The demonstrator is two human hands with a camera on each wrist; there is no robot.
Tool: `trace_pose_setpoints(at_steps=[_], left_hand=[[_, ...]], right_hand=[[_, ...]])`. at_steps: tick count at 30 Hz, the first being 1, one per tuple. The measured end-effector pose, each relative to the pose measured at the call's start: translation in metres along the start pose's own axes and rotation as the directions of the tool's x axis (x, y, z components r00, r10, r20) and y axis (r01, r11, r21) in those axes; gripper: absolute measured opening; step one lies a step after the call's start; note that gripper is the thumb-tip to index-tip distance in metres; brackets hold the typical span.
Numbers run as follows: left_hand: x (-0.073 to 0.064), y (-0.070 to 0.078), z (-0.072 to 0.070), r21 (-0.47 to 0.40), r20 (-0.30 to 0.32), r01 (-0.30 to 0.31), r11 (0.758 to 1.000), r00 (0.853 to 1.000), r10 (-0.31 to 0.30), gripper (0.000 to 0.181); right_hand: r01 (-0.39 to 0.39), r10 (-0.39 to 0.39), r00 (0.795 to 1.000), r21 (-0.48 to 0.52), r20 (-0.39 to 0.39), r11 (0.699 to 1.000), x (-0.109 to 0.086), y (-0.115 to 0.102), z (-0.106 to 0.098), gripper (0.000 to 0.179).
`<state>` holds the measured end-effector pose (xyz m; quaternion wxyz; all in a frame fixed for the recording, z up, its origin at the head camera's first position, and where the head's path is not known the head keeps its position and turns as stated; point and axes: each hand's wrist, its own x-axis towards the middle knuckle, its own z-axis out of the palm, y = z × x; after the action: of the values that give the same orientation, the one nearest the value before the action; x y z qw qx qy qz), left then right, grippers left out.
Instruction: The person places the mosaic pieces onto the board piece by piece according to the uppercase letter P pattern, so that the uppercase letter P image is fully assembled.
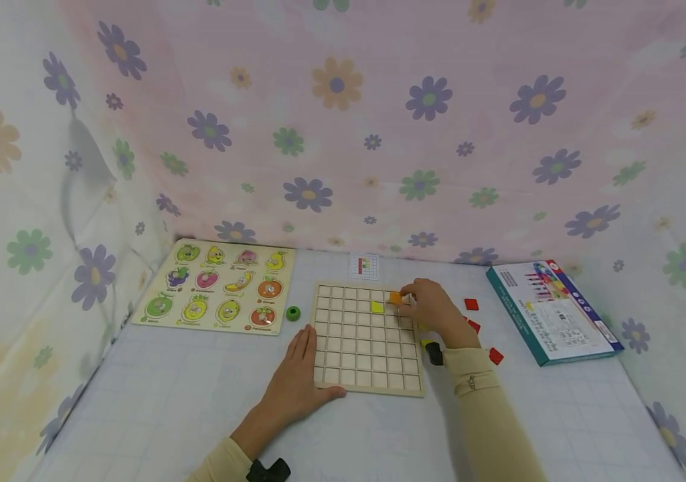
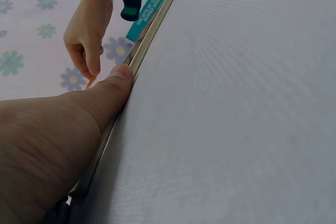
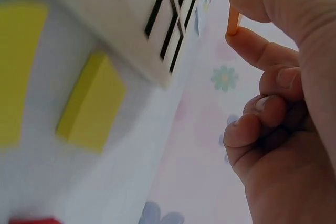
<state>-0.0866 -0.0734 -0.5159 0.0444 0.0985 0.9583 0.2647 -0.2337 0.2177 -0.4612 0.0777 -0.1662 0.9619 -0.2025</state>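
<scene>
A square orange tile is pinched between the thumb and index finger of my right hand, over the upper right of a wooden grid board. The right wrist view shows this orange tile on edge, the other fingers curled toward the palm. One yellow tile sits in a cell near the board's top. Against the board's lower left corner rests my left hand, fingers straight along the left side and thumb at the front edge. Beside the board, under my right wrist, lies another yellow tile.
Several red tiles lie scattered right of the board. Farther right is a teal-edged box. A small pattern card lies behind the board. To the left are a fruit puzzle board and a round green piece. Flowered cloth walls surround the table.
</scene>
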Motion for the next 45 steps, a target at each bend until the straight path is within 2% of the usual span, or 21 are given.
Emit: trace_pose_setpoints(at_steps=[5, 10, 13, 20, 25, 45], left_hand=[[0.0, -0.001, 0.0, 0.001, 0.007, -0.002, 1.0, 1.0, 0.002, 0.131], [0.0, -0.001, -0.001, -0.007, 0.003, -0.005, 1.0, 1.0, 0.005, 0.131], [0.0, -0.002, -0.001, -0.006, 0.003, -0.008, 1.0, 1.0, 0.008, 0.131], [-0.001, -0.001, 0.0, -0.02, 0.007, -0.005, 1.0, 1.0, 0.005, 0.131], [-0.001, -0.001, -0.001, -0.024, 0.011, 0.001, 1.0, 1.0, -0.001, 0.131], [0.0, -0.002, 0.001, -0.012, 0.008, -0.002, 1.0, 1.0, 0.002, 0.131]], right_hand=[[0.025, -0.026, 0.999, 0.016, 0.022, 1.0, 0.006, -0.019, 0.011, 0.032], [0.117, -0.116, 0.993, -0.017, 0.017, 0.993, 0.013, -0.033, 0.021, 0.026], [0.143, -0.142, 0.989, -0.03, 0.027, 0.989, 0.017, -0.039, 0.025, 0.027], [0.114, -0.111, 0.992, -0.045, 0.053, 0.993, 0.02, -0.047, 0.031, 0.028], [0.119, -0.114, 0.992, -0.091, 0.058, 0.989, 0.022, -0.049, 0.034, 0.025], [0.072, -0.058, 0.992, -0.124, 0.113, 0.99, 0.026, -0.061, 0.024, 0.023]])
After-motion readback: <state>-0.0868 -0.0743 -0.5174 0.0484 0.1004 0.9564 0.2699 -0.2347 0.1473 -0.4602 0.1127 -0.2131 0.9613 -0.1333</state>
